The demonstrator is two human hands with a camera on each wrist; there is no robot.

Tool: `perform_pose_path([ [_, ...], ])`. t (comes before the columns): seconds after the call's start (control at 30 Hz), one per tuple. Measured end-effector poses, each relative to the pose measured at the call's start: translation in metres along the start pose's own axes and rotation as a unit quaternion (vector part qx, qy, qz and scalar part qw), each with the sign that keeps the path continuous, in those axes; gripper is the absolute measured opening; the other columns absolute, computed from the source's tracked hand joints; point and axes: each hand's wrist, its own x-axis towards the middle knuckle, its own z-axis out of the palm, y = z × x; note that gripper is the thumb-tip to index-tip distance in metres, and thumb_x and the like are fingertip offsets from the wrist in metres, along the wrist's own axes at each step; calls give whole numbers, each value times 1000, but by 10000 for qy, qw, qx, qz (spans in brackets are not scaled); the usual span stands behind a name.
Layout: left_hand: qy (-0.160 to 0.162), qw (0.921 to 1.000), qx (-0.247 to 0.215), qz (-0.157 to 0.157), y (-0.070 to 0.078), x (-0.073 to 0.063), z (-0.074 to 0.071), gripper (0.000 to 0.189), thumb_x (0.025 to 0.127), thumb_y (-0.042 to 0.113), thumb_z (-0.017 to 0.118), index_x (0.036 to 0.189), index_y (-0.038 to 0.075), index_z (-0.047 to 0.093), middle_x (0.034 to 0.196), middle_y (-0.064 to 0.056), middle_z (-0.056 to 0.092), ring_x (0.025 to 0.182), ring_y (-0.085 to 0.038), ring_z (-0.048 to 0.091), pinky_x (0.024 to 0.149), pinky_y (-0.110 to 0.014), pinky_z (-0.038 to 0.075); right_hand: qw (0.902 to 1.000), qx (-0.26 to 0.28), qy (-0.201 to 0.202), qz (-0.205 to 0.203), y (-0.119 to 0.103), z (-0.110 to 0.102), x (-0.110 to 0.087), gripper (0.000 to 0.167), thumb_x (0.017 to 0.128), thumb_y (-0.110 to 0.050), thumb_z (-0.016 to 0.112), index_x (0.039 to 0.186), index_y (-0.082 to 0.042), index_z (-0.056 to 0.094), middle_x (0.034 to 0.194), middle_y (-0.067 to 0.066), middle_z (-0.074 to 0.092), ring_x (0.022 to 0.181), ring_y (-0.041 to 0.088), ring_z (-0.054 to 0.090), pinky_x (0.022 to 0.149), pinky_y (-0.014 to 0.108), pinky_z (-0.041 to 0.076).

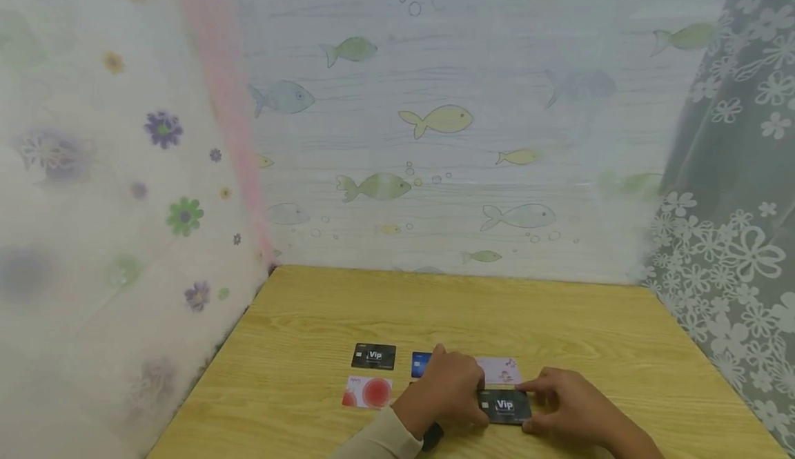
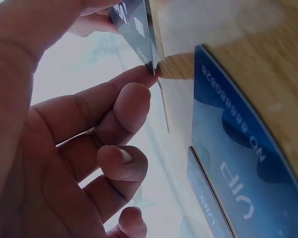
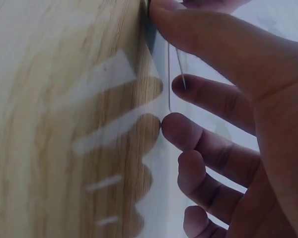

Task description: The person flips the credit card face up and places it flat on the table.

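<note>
A black card with "Vip" on it [image 1: 504, 407] is between my two hands, near the front of the table. My left hand [image 1: 448, 386] holds it by its left end, and the left wrist view has the index fingertip at a corner of the black card [image 2: 135, 30]. Thumb and index finger of my right hand [image 1: 574, 405] pinch the right end at its top and bottom corners. Just behind lies a white card with pink flowers [image 1: 499, 370]. A blue card [image 1: 419, 364] shows partly behind my left hand, which hides more of that area.
To the left lie another black card [image 1: 373, 356] and a white card with red circles [image 1: 367, 392]. The left wrist view shows a blue card with white lettering [image 2: 238, 148] close by. Printed curtains [image 1: 447, 169] border the wooden table [image 1: 459, 307].
</note>
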Motion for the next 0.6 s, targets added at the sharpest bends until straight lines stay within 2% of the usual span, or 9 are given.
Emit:
perform_pose_path([
  [0.3, -32, 9993, -299, -214, 1, -3, -2, 36, 67, 61, 91, 89, 35, 80, 84, 23, 69, 79, -3, 58, 110, -52, 37, 9991, 200, -272, 241, 2, 1, 1, 60, 78, -56, 85, 126, -20, 76, 85, -7, 56, 67, 0, 38, 56, 26, 32],
  [0.47, -66, 9989, -335, -334, 1, -3, -2, 37, 65, 61, 92, 91, 36, 81, 87, 23, 70, 84, -4, 61, 111, -53, 37, 9984, 292, -343, 336, 1, 1, 1, 61, 78, -53, 86, 127, -18, 76, 88, -7, 59, 71, 1, 40, 61, 26, 34],
  [0.6, -14, 9991, -297, -303, -1, -2, -1, 38, 65, 62, 92, 91, 37, 81, 88, 24, 71, 83, -5, 61, 106, -49, 39, 9983, 380, -329, 302, 1, 1, 2, 60, 78, -51, 86, 126, -16, 76, 87, -7, 60, 72, 2, 43, 62, 26, 37],
])
